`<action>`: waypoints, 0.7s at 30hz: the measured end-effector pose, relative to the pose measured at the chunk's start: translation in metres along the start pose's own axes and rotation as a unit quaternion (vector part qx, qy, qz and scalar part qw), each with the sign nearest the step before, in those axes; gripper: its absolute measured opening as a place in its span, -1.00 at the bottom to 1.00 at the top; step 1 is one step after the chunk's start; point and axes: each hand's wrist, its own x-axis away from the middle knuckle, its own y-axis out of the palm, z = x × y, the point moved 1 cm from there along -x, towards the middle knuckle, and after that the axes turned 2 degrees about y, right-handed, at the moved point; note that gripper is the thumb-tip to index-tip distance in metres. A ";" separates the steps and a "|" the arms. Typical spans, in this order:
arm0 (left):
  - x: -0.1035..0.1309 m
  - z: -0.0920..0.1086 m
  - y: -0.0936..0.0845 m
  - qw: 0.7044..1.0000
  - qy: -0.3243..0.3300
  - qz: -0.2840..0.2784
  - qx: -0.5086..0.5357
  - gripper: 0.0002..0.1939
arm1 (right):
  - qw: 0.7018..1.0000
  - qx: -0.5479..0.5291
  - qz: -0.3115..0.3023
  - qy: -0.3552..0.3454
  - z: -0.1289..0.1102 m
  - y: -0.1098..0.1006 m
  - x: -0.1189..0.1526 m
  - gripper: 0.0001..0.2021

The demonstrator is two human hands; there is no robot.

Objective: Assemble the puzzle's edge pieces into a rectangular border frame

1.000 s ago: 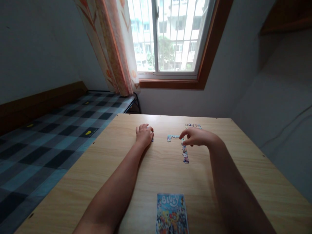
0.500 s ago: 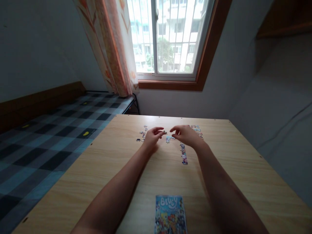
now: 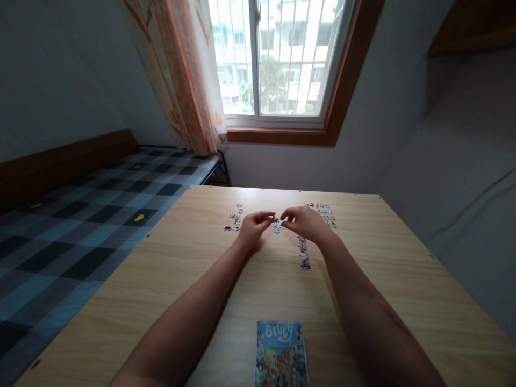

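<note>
One puzzle piece (image 3: 276, 219), outline unclear

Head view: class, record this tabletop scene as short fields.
Surface: pale wood-grain rectangular table
Left hand: pinching a small multicoloured puzzle piece
Right hand: beside that piece, contact unclear
Nearer wearer: narrow multicoloured jigsaw strip
Nearest wearer: blue rectangular printed picture card
Left of left hand: scattered multicoloured jigsaw pieces
Beyond right hand: multicoloured puzzle group

Multicoloured puzzle pieces (image 3: 305, 253), wood-grained tabletop (image 3: 403, 290)
</note>
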 end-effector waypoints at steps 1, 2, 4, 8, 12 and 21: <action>0.000 0.001 0.000 1.000 0.001 -0.005 -0.003 -0.68 | 1.000 0.006 0.001 0.001 -0.001 0.000 0.000 -0.87; 0.000 0.001 0.001 1.000 0.002 -0.010 -0.005 -0.68 | 1.000 0.014 0.003 0.003 -0.002 0.000 0.000 -0.87; 0.000 0.002 0.002 1.000 0.002 -0.020 -0.007 -0.68 | 1.000 0.029 0.007 0.005 -0.005 0.001 0.001 -0.88; -0.001 0.000 0.003 1.000 0.002 -0.026 -0.011 -0.66 | 0.999 0.041 0.011 0.005 -0.006 0.001 0.000 -0.89; -0.001 -0.001 0.002 0.999 -0.001 -0.037 -0.014 -0.65 | 0.999 0.042 0.017 0.006 -0.002 0.003 -0.001 -0.88; 0.001 0.001 0.001 0.991 0.037 -0.053 -0.121 -0.72 | 0.998 0.062 0.004 0.014 -0.003 0.003 -0.001 -0.86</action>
